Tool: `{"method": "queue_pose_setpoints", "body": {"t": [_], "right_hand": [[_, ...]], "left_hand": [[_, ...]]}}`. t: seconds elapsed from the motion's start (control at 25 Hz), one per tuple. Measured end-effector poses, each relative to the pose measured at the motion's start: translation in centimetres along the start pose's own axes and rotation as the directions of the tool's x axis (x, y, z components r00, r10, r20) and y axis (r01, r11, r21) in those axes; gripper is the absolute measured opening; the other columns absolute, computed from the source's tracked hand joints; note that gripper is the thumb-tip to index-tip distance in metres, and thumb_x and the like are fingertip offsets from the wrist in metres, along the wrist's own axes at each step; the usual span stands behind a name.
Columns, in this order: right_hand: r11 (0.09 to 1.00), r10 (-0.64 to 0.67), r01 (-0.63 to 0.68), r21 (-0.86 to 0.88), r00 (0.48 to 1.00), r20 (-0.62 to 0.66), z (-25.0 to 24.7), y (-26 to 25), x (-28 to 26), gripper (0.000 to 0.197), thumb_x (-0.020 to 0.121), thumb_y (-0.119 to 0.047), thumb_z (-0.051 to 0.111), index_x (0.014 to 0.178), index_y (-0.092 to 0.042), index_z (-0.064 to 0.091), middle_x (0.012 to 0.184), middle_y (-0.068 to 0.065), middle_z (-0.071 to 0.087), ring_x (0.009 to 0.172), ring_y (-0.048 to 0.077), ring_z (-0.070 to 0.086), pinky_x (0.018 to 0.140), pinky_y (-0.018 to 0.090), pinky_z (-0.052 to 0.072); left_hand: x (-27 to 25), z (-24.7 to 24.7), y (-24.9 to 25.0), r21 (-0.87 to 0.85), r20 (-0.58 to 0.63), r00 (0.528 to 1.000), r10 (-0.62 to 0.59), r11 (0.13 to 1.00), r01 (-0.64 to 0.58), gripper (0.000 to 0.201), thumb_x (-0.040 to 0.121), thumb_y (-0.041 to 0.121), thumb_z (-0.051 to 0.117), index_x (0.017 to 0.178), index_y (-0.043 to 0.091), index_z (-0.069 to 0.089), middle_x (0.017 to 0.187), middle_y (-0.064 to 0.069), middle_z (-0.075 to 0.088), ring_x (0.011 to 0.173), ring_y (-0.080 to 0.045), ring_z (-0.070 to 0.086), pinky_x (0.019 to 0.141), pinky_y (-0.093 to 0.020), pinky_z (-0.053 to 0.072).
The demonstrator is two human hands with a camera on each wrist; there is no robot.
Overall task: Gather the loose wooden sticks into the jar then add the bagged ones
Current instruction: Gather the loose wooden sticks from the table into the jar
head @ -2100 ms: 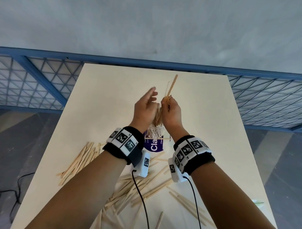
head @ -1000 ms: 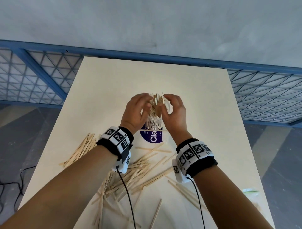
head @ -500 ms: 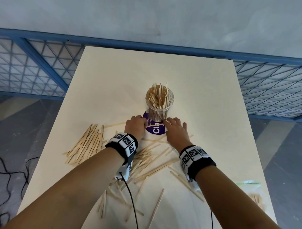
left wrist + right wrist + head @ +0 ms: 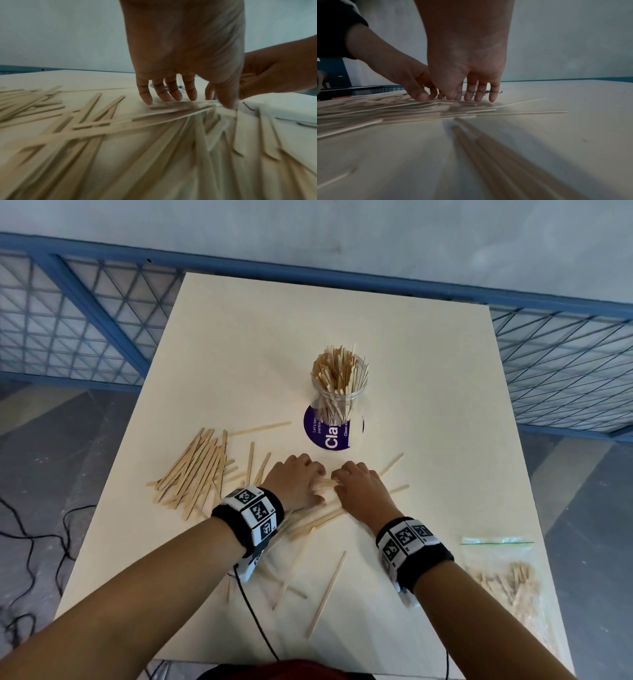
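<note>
1. The jar (image 4: 339, 392) is standing upright on the table (image 4: 428, 344), packed with sticks and free of both hands, which were around its mouth a second ago.
2. Both hands are now working just in front of the jar, on the loose sticks (image 4: 318, 517) scattered there.
3. The left hand (image 4: 296, 486) is pressing down with straight, spread fingers (image 4: 164, 93), grasping nothing.
4. The right hand (image 4: 359, 487) is touching the same cluster with extended fingers (image 4: 479, 93), also gripping nothing yet.
5. Left of the jar and nearer me, a bigger heap (image 4: 195, 470) is lying untouched.
6. The bag (image 4: 507, 573) of sticks is sitting well to the jar's right, near the table's front edge, apparently sealed.
7. So one load looks delivered and another is being raked together; I judge the loose stage about half done.
</note>
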State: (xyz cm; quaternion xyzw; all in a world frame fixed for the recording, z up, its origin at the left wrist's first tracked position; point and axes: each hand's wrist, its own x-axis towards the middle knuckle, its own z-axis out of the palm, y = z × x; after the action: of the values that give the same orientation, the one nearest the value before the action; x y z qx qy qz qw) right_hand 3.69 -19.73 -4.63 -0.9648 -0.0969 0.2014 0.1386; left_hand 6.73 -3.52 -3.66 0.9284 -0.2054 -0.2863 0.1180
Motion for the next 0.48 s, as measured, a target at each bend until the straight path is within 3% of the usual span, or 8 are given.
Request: {"method": "queue_pose_setpoints", "body": {"t": [0.12, 0.2, 0.28, 0.36, 0.48], "right_hand": [[1.000, 0.006, -0.006, -0.008, 1.000, 0.014, 0.7, -0.3, -1.6, 0.034, 0.090, -0.021, 0.046, 0.124, -0.017, 0.049, 0.124, 0.005, 0.051, 0.116, 0.026, 0.045, 0.096, 0.038, 0.040], [1.000, 0.003, -0.003, 0.008, 1.000, 0.004, 0.9, -0.4, -2.8, 0.036, 0.090, -0.023, 0.048, 0.125, -0.018, 0.048, 0.127, 0.005, 0.050, 0.117, 0.026, 0.045, 0.095, 0.038, 0.040], [0.999, -0.008, 0.009, 0.043, 1.000, -0.017, 1.0, 0.0, -4.0, 0.048, 0.085, -0.030, 0.055, 0.131, -0.019, 0.044, 0.135, 0.004, 0.046, 0.126, 0.027, 0.039, 0.101, 0.039, 0.038], [1.000, 0.004, -0.003, -0.007, 0.999, 0.034, 1.0, 1.2, -5.4, 0.074, 0.077, -0.043, 0.063, 0.140, -0.022, 0.031, 0.150, 0.004, 0.030, 0.139, 0.027, 0.023, 0.113, 0.044, 0.026], [0.991, 0.094, -0.080, -0.108, 0.986, 0.139, 1.2, 3.0, -7.0, 0.096, 0.068, -0.048, 0.071, 0.144, -0.024, 0.019, 0.156, 0.005, 0.012, 0.144, 0.027, 0.008, 0.118, 0.048, 0.012]], "left_hand": [[-1.4, 1.2, 0.3, -0.055, -0.012, 1.000, 0.017, 0.998, -0.018, 0.038, 0.087, 0.026, 0.054, 0.124, 0.022, 0.048, 0.122, -0.004, 0.050, 0.113, -0.024, 0.049, 0.092, -0.037, 0.044], [-2.4, 1.5, 0.4, -0.102, -0.023, 0.999, 0.027, 0.994, -0.030, 0.038, 0.087, 0.032, 0.055, 0.122, 0.021, 0.050, 0.124, -0.003, 0.050, 0.114, -0.024, 0.050, 0.094, -0.037, 0.044], [-3.7, 1.4, -0.1, -0.052, -0.076, 0.997, -0.001, 0.999, -0.003, 0.053, 0.079, 0.046, 0.061, 0.125, 0.025, 0.047, 0.129, -0.003, 0.046, 0.118, -0.025, 0.046, 0.096, -0.039, 0.040], [-5.3, 1.4, -1.2, 0.006, -0.088, 0.990, -0.112, 0.994, 0.113, 0.078, 0.065, 0.058, 0.069, 0.131, 0.029, 0.038, 0.134, -0.006, 0.041, 0.121, -0.029, 0.042, 0.098, -0.044, 0.038], [-7.8, 2.1, -2.7, 0.088, 0.011, 0.976, -0.216, 0.973, 0.215, 0.097, 0.057, 0.055, 0.076, 0.136, 0.031, 0.026, 0.132, -0.009, 0.038, 0.119, -0.032, 0.042, 0.096, -0.045, 0.040]]}}
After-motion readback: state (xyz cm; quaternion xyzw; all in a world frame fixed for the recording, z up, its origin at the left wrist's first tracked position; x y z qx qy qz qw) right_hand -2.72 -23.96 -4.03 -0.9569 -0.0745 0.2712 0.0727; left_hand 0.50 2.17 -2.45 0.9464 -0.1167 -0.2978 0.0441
